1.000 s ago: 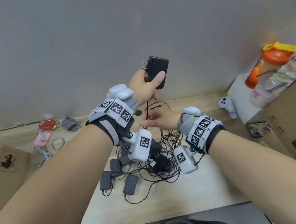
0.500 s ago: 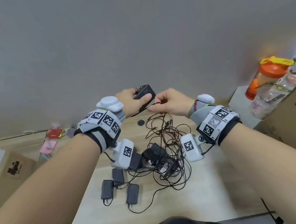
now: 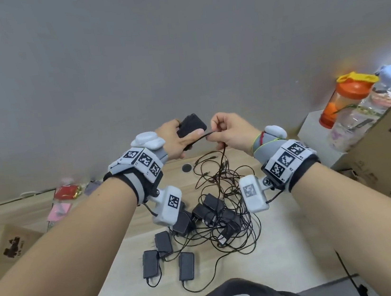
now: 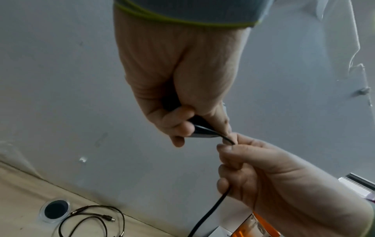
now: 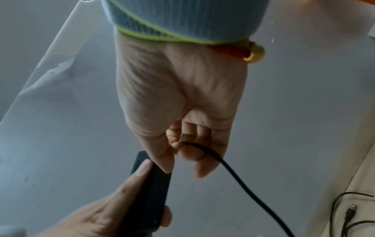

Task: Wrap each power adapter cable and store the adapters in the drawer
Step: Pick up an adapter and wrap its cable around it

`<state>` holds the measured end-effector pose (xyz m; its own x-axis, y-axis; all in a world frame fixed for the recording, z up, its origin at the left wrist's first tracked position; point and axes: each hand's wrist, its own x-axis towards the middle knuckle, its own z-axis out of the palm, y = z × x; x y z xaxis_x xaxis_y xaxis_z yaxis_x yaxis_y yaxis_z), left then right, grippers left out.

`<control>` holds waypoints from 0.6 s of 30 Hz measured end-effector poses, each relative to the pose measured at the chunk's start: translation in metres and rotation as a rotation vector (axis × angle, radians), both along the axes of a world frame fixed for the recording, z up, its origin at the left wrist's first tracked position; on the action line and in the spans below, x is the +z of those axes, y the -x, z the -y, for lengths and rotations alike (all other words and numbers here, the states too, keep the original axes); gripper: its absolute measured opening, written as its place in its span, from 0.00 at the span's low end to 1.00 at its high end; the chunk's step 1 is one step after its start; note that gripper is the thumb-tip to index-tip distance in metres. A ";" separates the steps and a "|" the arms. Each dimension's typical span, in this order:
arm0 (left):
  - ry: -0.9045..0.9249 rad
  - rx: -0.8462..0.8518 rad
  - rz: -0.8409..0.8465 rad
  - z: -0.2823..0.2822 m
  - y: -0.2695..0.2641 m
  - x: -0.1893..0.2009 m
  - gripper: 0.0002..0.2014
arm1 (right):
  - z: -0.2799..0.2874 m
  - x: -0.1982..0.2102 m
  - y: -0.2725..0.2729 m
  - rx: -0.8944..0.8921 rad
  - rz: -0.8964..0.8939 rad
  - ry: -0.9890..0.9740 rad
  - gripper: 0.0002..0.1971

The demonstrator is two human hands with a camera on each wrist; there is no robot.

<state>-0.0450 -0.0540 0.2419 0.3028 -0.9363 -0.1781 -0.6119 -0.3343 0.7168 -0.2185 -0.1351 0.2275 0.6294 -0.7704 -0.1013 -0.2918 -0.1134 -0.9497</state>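
The left hand [image 3: 176, 140] curls its fingers [image 4: 178, 121] round a black adapter [image 3: 190, 128] held above the desk [image 3: 289, 247], while the right hand [image 3: 232, 130] pinches that adapter's cable [image 3: 203, 136] just beside it. No turn of cable lies round the body yet, so wrapping seems barely begun. On the desk wait a tangled pile of adapters [image 3: 213, 215] and three apart [image 3: 166, 256], cables loose. No drawer is in view. Bottles [image 3: 352, 102] and cardboard boxes [image 3: 387, 137] stand to the right; the tangle looks likely to snag.
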 end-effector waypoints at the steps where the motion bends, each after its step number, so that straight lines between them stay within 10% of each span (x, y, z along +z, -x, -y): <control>1: 0.000 -0.010 -0.006 0.001 -0.003 0.001 0.32 | 0.000 -0.004 -0.001 -0.024 -0.015 -0.014 0.14; 5: -0.069 -0.060 -0.052 -0.002 -0.009 0.010 0.39 | -0.004 -0.022 -0.005 0.025 -0.186 -0.027 0.08; 11: -0.022 -0.015 -0.029 -0.002 -0.019 0.021 0.16 | -0.012 -0.068 0.005 0.155 -0.549 -0.065 0.17; 18: -0.086 0.005 -0.017 -0.014 -0.024 0.018 0.14 | -0.021 -0.023 -0.013 -0.073 -0.088 -0.212 0.17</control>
